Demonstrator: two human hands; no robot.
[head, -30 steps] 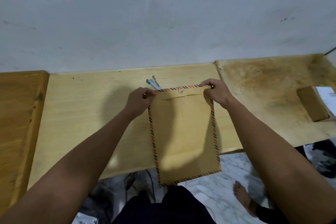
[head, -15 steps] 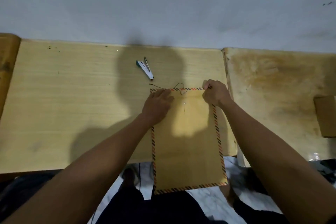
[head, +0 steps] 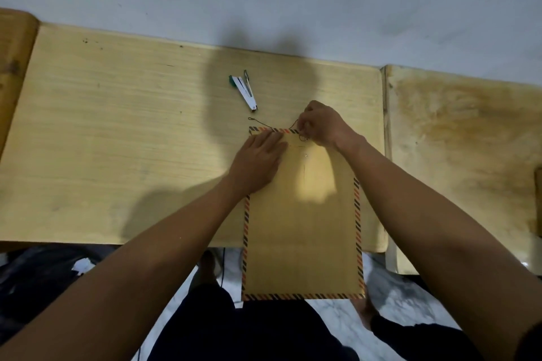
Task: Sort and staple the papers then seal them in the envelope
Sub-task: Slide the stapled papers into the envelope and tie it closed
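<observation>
On wooden tabletop [head: 117, 155] a stapler [head: 245, 91] lies far of envelope [head: 302, 228]; left hand [head: 258, 161] presses flat, fingers spread, right hand [head: 319, 123] pinches string [head: 264, 124].

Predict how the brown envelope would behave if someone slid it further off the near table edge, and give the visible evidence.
The envelope probably stays fairly stiff: its overhanging lower part looks flat, not drooping. It would likely tip off if pushed further, since the left hand pressing its top seems to anchor it. It likely slides easily on the smooth table.
</observation>
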